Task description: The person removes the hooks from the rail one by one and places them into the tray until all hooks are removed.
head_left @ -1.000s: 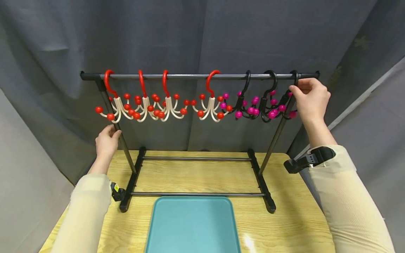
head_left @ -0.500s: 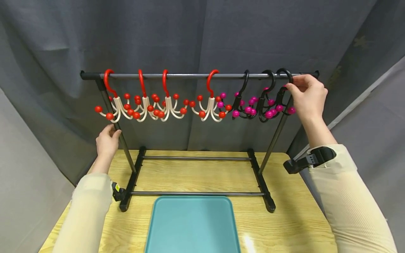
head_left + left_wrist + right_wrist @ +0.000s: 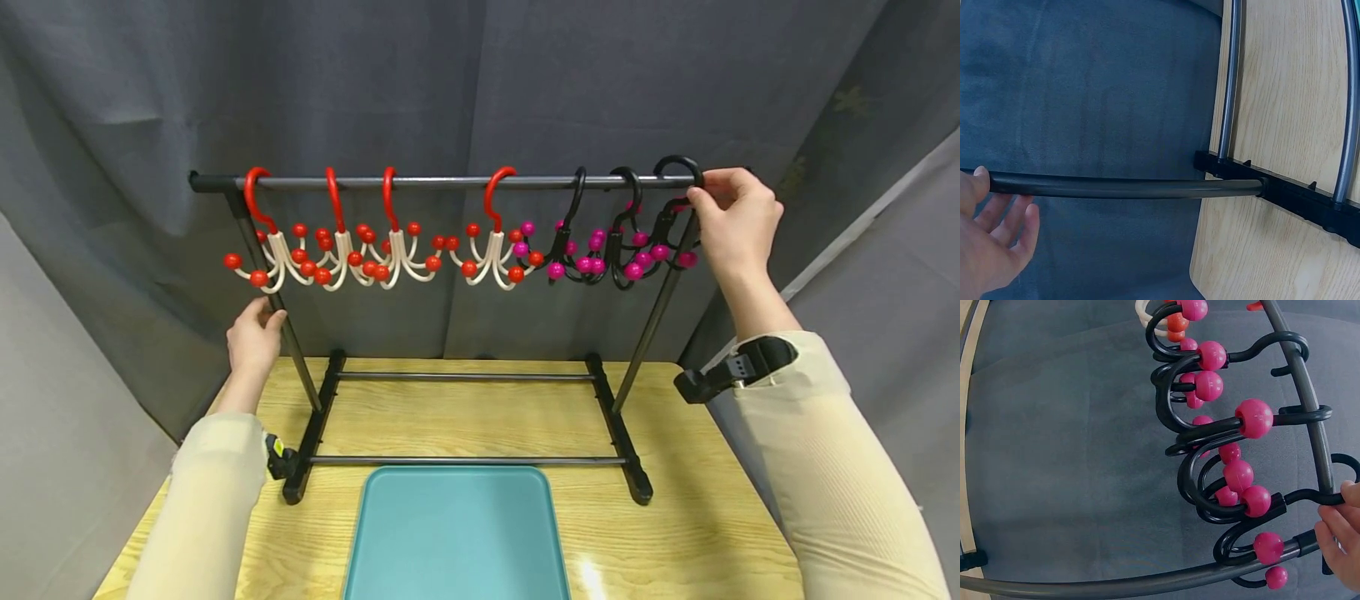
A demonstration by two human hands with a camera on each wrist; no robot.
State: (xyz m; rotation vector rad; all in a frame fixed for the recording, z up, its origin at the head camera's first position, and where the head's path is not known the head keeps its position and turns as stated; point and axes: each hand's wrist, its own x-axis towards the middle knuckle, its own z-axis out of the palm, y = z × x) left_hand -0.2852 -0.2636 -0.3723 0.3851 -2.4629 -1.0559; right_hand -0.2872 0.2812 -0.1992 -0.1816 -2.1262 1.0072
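Both arms wear long cream sleeves of a finely ribbed knit, reaching to the wrists. The right hand point(image 3: 738, 225) and left hand point(image 3: 251, 342) are bare. A black strapped camera mount sits on each wrist, the left one carrying a small yellow mark.

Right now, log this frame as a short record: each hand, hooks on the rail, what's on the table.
left hand: open, resting against the rack's left upright
right hand: pinches the rightmost black hook, lifted above the rail
red hooks: four on the rail, cream prongs, red balls
black hooks on rail: two, magenta balls
table: wooden, bears the rack base and a teal tray
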